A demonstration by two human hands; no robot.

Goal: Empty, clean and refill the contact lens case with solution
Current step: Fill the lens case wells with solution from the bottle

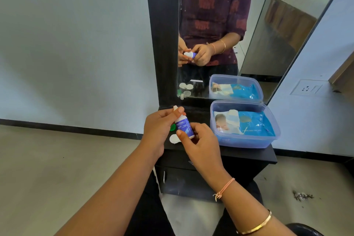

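Now the refill step looks to be starting. Nearest, the right hand (199, 143) curls round the small plastic bottle with a blue and purple label (183, 126), holding its smooth round body. At eleven o'clock from it, the left hand (157, 128) pinches the bottle's little white cap (175, 108) between thumb and finger. I think this is a twist of the cap, but I cannot tell if it goes off or on.

Just under the bottle, at seven o'clock, the flat white plastic contact lens case (174, 139) lies on the black table top (249, 155), with a round green lid (173, 127) beside it. Next, I guess, the tip must point down over a cup and get a soft squeeze.

At three o'clock sits a see-through plastic box (247, 142) holding a shiny blue pack of wipes (254, 123). Farthest, at twelve o'clock, stands a tall mirror (268, 34).
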